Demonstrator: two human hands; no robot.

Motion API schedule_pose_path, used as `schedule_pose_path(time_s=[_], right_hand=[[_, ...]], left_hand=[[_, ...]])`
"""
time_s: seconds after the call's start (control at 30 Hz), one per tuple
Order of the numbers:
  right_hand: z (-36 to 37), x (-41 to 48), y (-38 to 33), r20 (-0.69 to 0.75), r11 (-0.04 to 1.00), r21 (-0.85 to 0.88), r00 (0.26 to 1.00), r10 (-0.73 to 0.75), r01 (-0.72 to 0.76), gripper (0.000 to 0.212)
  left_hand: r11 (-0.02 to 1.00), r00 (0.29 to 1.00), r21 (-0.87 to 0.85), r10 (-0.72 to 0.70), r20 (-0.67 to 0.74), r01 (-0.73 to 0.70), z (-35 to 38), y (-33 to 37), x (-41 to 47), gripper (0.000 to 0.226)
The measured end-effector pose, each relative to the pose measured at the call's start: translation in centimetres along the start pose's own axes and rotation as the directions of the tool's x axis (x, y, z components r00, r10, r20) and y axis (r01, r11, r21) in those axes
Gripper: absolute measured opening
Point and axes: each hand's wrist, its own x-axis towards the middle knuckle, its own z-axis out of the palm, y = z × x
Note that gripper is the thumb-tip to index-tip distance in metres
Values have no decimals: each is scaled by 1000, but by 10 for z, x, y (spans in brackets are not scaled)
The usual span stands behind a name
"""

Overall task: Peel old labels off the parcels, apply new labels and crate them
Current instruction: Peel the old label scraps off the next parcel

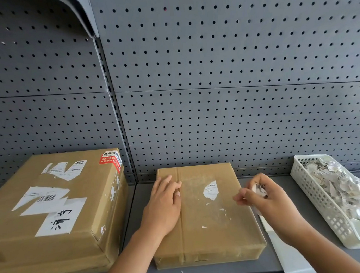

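L hand flat, fingers straight, pressing parcel left half, prob. to stop it sliding while peeling. R hand curled round wad of peeled scraps, just right of parcel, likely bound for basket at right. Parcel lies flat mid-shelf, long axis near-far, tape seam along it. 1 label remnant on far-right part.

Bare left hand; bare right hand

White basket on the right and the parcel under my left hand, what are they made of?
White basket: likely moulded plastic, smooth, with a regular grid of holes. Parcel: looks like brown cardboard, matte, with folded edges and torn paper label residue.
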Motion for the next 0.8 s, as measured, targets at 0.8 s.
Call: schedule_pose_path(time_s=[0.8], right_hand=[[47,74,25,10,549,-836,1000,-3,10,22]], left_hand=[[1000,1000,-12,16,-19,-16,1,1,-1,38]])
